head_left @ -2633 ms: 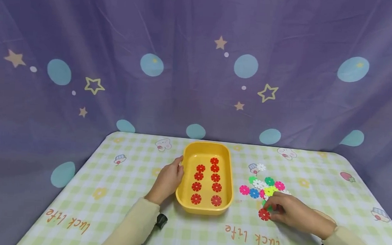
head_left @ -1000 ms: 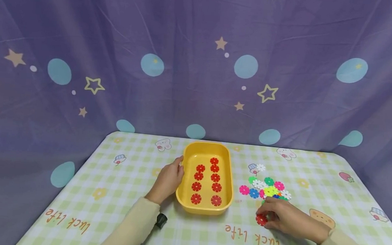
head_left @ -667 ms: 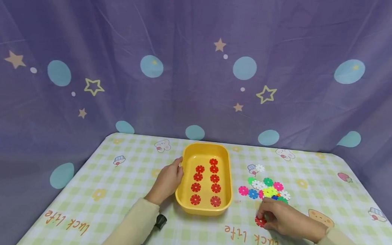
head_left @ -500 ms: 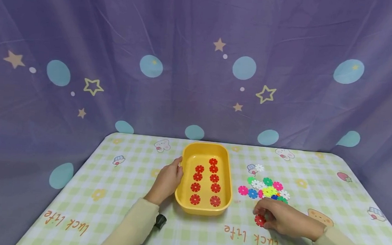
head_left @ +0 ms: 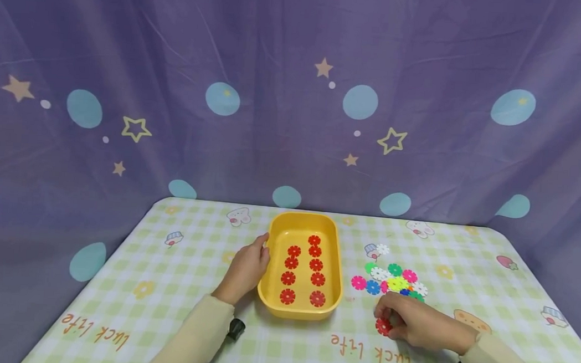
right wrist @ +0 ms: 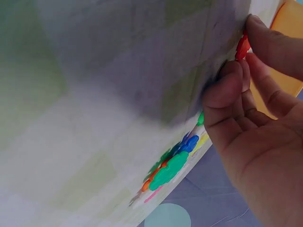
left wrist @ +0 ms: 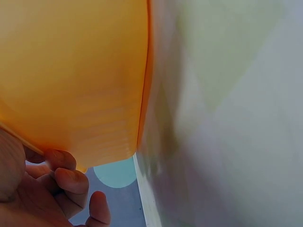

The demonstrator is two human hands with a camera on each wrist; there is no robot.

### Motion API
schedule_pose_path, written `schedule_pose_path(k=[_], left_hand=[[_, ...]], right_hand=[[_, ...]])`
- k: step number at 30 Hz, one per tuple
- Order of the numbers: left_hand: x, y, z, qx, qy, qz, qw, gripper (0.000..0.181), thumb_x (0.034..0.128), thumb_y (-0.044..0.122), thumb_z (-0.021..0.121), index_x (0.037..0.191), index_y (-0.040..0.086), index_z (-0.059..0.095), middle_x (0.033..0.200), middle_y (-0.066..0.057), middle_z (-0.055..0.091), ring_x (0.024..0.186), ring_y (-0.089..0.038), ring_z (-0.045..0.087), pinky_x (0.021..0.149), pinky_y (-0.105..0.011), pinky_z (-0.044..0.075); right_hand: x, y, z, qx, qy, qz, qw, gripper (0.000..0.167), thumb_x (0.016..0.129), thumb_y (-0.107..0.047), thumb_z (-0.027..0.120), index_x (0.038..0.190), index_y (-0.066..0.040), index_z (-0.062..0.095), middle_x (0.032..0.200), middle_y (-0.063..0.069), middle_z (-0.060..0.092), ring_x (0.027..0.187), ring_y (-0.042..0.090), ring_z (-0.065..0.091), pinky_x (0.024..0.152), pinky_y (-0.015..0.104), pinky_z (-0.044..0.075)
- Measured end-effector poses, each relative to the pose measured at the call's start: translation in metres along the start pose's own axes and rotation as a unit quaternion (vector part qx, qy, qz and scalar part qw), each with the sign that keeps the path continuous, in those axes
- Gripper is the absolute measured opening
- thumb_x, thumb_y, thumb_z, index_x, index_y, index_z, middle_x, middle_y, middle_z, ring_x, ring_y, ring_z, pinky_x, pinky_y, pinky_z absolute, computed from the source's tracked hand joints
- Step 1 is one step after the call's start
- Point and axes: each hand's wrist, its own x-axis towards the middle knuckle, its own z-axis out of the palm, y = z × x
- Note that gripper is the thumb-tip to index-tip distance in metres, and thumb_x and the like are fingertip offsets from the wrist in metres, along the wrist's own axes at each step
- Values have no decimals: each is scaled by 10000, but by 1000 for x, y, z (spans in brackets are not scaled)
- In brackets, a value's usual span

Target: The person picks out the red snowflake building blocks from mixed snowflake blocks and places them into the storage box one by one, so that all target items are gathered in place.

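Note:
My left hand (head_left: 244,267) grips the left rim of a yellow plastic tray (head_left: 302,313), its curled fingers (left wrist: 66,179) at the tray's edge in the left wrist view. Inside the tray, several red snowflake discs (head_left: 318,279) lie in two lengthwise columns. Low over the tablecloth, to the right of the tray, my right hand (head_left: 424,323) pinches another red snowflake disc (head_left: 383,326) between thumb and fingers. That disc (right wrist: 243,47) appears nearly edge-on in the right wrist view. Just beyond this hand lies a pile of mixed-colour discs, among them a yellow disc (head_left: 396,283).
A blue disc (head_left: 373,287) and a pink disc (head_left: 358,283) lie at the pile's left side. A white disc (head_left: 383,249) sits apart behind it. The checked tablecloth (head_left: 189,286) ends at a purple curtain (head_left: 282,147) along the back.
My right hand has come slightly left and nearer to me with the red disc, uncovering more of the pile. The left hand keeps its hold on the tray, which stays in place.

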Motion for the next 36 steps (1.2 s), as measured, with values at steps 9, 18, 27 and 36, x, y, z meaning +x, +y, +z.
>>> schedule_pose_path(k=[9,18,27,36], left_hand=[[-1,-2,0,-61,-49,0,10000,433,971,137,504,1373,-15,449,724,-2,531,626,-142,490,628,-288,451],[0,-2,0,-79,-5,25,10000,435,969,139,514,1371,-15,452,732,-4,533,631,-145,491,627,-278,454],[0,-3,-2,-74,-4,62,10000,427,973,139,500,1367,-19,455,694,11,516,609,-134,485,604,-286,442],[0,-2,-1,-113,-58,91,9999,431,975,139,497,1371,-24,445,699,9,522,619,-136,490,617,-283,448]], right_hand=[[2,-3,3,278,-161,244,9992,310,842,0,669,1042,-212,566,839,-103,530,726,52,499,660,248,446],[6,-2,1,84,-184,185,9996,331,802,16,684,948,-217,500,812,-72,496,669,51,456,610,239,422],[-2,-2,7,-51,174,-81,9998,319,848,-72,687,1044,-282,547,844,-110,513,725,52,490,648,237,438],[4,-8,12,165,406,-401,9982,242,892,-142,659,1074,-269,562,787,-122,548,656,32,498,582,227,452]])
